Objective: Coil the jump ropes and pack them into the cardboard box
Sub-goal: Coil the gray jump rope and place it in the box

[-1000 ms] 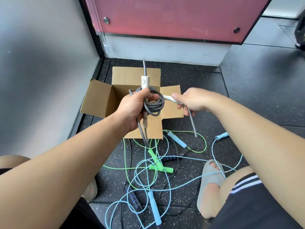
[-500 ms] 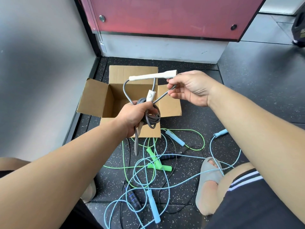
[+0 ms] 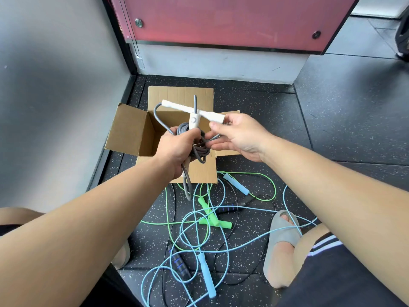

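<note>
The gray rope (image 3: pixel 200 149) is a loose coil held in the air over the open box (image 3: pixel 130 129). The left grip (image 3: pixel 177 149) is clamped round the coil, fingers curled. One white handle (image 3: pixel 193 120) stands upright out of it, and a gray tail hangs below the wrist. The right grip (image 3: pixel 241 136) pinches the end of the other handle (image 3: pixel 177 105), which lies crosswise above the coil. The box sits on the floor (image 3: pixel 265 129) with its flaps spread. Nearer the person, the blue rope (image 3: pixel 207 278), green rope (image 3: pixel 215 221) and black rope (image 3: pixel 180 264) lie tangled, just beside a gray slipper (image 3: pixel 282 229).
</note>
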